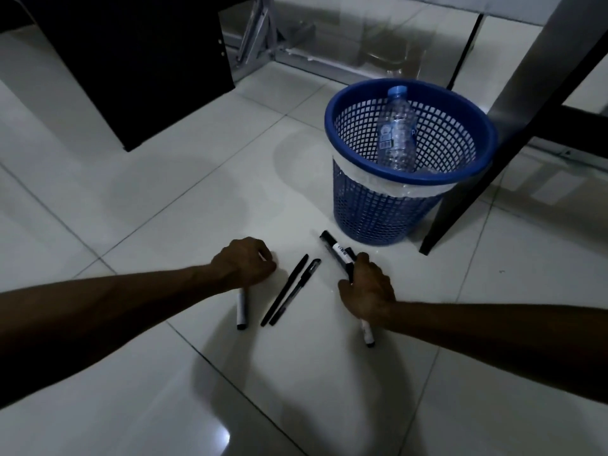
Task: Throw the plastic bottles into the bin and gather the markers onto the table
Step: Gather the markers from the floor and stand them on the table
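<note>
A clear plastic bottle [396, 130] with a blue cap leans inside the blue mesh bin [365, 205] on the tiled floor. My left hand [245, 263] is closed over the top of a white marker [242, 309] lying on the floor. My right hand [367, 291] grips two markers: one white marker [368, 334] pokes out below the fist, and a black-capped marker [335, 250] sticks out above it. Between my hands lie two thin black pens [289, 289] side by side on the floor.
A dark cabinet [131, 67] stands at the back left. A dark table leg [487, 166] slants down just right of the bin. A metal frame [260, 34] sits at the back. Glossy white floor tiles [164, 192] spread around.
</note>
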